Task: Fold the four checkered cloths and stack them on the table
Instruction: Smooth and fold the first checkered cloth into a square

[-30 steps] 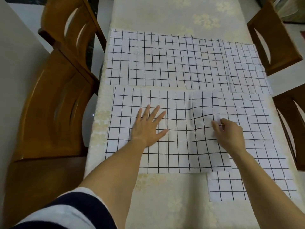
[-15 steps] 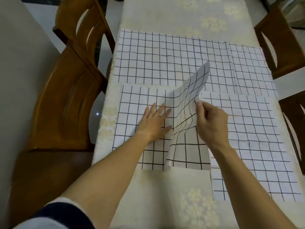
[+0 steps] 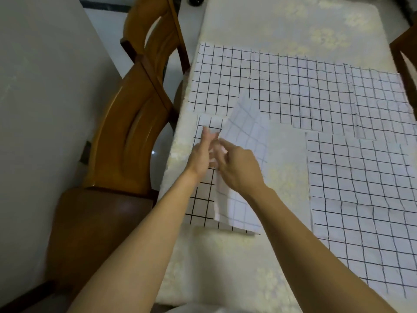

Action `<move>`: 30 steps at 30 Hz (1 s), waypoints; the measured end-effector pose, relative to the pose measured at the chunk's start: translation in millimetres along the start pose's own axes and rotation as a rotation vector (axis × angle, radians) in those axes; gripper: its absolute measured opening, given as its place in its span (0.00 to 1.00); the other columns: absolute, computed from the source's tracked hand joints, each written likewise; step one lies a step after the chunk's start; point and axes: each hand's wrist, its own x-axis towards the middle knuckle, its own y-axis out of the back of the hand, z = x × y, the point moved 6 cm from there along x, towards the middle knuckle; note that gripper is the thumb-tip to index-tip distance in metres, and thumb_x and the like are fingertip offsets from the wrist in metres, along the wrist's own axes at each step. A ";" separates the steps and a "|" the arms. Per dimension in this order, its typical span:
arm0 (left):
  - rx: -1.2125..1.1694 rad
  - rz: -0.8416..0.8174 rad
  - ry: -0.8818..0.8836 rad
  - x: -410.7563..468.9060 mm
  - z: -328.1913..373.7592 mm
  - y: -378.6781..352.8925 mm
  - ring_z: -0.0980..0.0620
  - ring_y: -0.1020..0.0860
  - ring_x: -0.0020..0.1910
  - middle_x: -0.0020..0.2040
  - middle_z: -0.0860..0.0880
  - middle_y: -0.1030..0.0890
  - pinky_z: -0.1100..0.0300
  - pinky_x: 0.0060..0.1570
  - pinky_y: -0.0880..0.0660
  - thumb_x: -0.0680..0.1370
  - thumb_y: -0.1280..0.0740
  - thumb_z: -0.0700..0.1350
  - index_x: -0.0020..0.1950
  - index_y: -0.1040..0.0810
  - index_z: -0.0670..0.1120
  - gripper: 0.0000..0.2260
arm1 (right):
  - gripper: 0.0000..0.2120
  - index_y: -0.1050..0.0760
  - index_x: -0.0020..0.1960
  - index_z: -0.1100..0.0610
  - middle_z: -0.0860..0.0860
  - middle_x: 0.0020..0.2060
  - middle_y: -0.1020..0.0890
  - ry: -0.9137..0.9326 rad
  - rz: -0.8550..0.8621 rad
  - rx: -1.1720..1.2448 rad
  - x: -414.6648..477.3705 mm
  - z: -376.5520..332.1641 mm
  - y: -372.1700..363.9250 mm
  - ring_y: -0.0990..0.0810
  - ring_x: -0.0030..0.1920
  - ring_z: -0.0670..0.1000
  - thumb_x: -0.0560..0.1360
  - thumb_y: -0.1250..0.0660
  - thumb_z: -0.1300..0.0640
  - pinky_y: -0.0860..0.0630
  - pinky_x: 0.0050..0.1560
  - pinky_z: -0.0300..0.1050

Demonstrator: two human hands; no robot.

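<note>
The right fingers (image 3: 222, 144) are curled and pinch the edge of the near-left cloth (image 3: 246, 132), though blur hides the exact grip. Just beside them, the left fingers (image 3: 206, 134) are straight and close together, pointing away from the person, with their tips over the cloth's far left corner. I cannot tell if they touch it. The right hand (image 3: 241, 170) and left hand (image 3: 200, 155) are side by side, almost touching, both over the left half of this cloth.

The cloth is doubled over. Its right half is raised as a flap that shows a faint grid on its underside, tilting up from a fold line that runs toward the near edge. The bold grid of the bottom layer shows at the left, under the left forearm.

Bare table (image 3: 286, 159), covered in pale floral fabric, shows to the right of the flap. Beyond that gap lies the near-right cloth (image 3: 361, 188), flat. The far-left cloth (image 3: 270, 86) lies flat across the table's middle, and the flap's tip overlaps its near edge in this view. The far-right cloth (image 3: 379, 105) has a finer grid and its left edge overlaps the far-left one.

A wooden chair (image 3: 126, 136) stands at the table's left side.
</note>
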 end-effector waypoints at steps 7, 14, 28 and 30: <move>0.325 0.212 -0.010 17.0 -30.2 33.0 0.51 0.21 0.61 0.63 0.48 0.18 0.62 0.55 0.25 0.83 0.33 0.49 0.67 0.21 0.47 0.14 | 0.18 0.26 0.71 0.55 0.52 0.65 0.21 -0.029 0.222 0.102 -26.7 69.9 -8.0 0.23 0.64 0.52 0.84 0.40 0.53 0.25 0.65 0.50; 0.478 0.356 -0.019 17.1 -45.8 51.0 0.51 0.21 0.54 0.60 0.46 0.18 0.55 0.56 0.20 0.83 0.32 0.46 0.68 0.22 0.45 0.14 | 0.30 0.52 0.83 0.51 0.50 0.82 0.53 -0.025 -0.082 -0.247 -40.2 131.9 -50.6 0.58 0.81 0.55 0.85 0.47 0.44 0.56 0.80 0.53; 1.188 0.277 -0.257 0.0 -90.4 75.9 0.52 0.49 0.82 0.84 0.53 0.48 0.46 0.76 0.45 0.81 0.51 0.69 0.84 0.48 0.52 0.35 | 0.34 0.64 0.82 0.49 0.54 0.80 0.64 0.045 -0.167 -0.581 -7.0 128.2 -81.4 0.66 0.80 0.58 0.83 0.61 0.34 0.64 0.79 0.60; 1.169 0.303 -0.249 1.0 -87.5 76.0 0.52 0.48 0.82 0.84 0.53 0.46 0.46 0.76 0.44 0.81 0.48 0.69 0.84 0.49 0.52 0.35 | 0.34 0.67 0.81 0.48 0.53 0.80 0.67 0.036 -0.185 -0.582 -3.7 128.3 -85.8 0.69 0.79 0.57 0.82 0.63 0.33 0.66 0.78 0.60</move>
